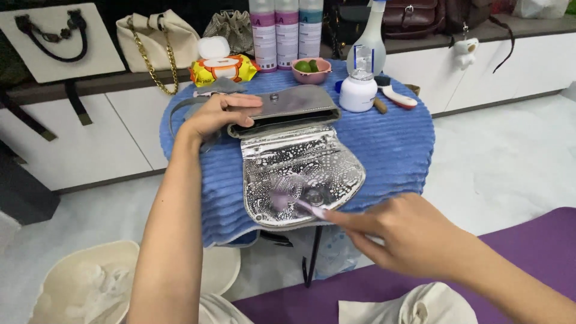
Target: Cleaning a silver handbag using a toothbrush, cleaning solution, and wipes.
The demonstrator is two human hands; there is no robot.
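Observation:
A silver handbag (282,108) lies on a blue ribbed cloth (390,144) with its flap (300,171) folded open toward me. The flap is covered with white foam. My left hand (221,114) rests on the bag's left end, fingers over the opening, holding it down. My right hand (408,231) grips a small purple brush (294,201), blurred, whose head touches the foamy flap near its snap button.
Behind the bag stand a white pump bottle (358,90), a spray bottle (367,39), a pink bowl with limes (311,69), three tall bottles (287,33), a yellow wipes pack (223,67) and a brush (396,95). A cream basin (84,285) sits lower left, a purple mat (528,240) right.

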